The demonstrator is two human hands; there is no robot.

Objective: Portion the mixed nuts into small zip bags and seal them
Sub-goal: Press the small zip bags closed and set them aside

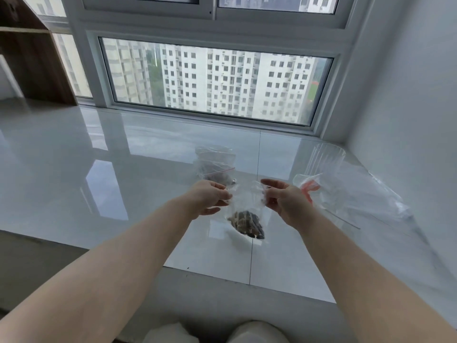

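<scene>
Two pale knees [257, 332] sit nearest, at the bottom edge, and both bare forearms stretch out from there over the glossy white sill [99, 169]. The left hand [210, 196] and right hand [284, 199] each pinch a top corner of a small zip bag [247, 209], thumb against curled fingers, holding it up between them. Mixed nuts [247, 225] sag dark in its bottom. Farther off, just beyond the left hand, lies a filled bag [215, 167] with a red zip line. To the right lies a large clear bag [346, 189] with red print, near the wall.
</scene>
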